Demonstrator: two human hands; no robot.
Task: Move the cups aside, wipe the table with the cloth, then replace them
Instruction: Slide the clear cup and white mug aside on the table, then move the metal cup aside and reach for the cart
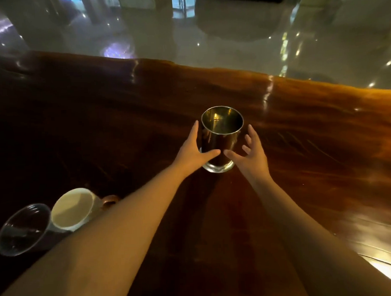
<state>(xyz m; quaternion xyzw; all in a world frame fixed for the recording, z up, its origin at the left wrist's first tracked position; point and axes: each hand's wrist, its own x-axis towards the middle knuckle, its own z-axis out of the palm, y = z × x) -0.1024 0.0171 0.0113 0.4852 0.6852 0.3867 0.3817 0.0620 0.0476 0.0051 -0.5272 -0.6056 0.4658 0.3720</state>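
A shiny metal cup stands upright near the middle of the dark wooden table. My left hand lies against the cup's left side, fingers straight and thumb across its front. My right hand hovers just right of the cup with fingers spread and its thumb near the cup's lower front. Neither hand is closed around it. A white mug with a brown handle and a clear plastic cup stand together at the lower left, partly behind my left forearm. No cloth is in view.
The table's wavy far edge runs across the view, with a glossy grey floor beyond. At the lower right, the table's near edge catches bright light.
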